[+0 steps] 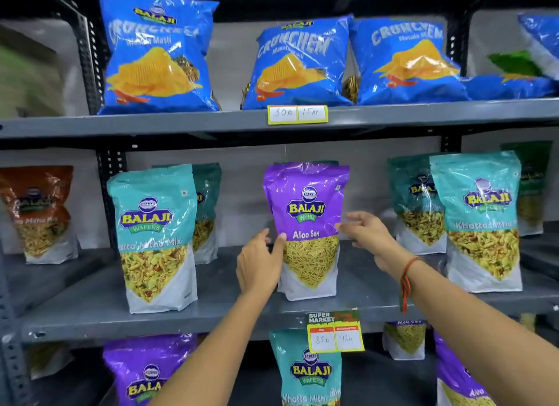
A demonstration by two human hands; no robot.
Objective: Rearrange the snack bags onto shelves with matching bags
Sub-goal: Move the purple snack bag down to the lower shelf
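While our left hand [258, 262] thumbed the purple bag [308, 212], grip unclear, our right hand [364, 231] touched it loose-fingered.

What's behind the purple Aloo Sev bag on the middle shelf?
A thin teal strip peeks above the purple Aloo Sev bag, likely another bag's top; its label and body are covered.

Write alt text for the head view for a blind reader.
A person's left hand holds a purple Aloo Sev bag standing on the middle shelf among teal Khatta Mitha Mix bags, the open right hand reaching its other edge. Blue Crunchem bags sit above.
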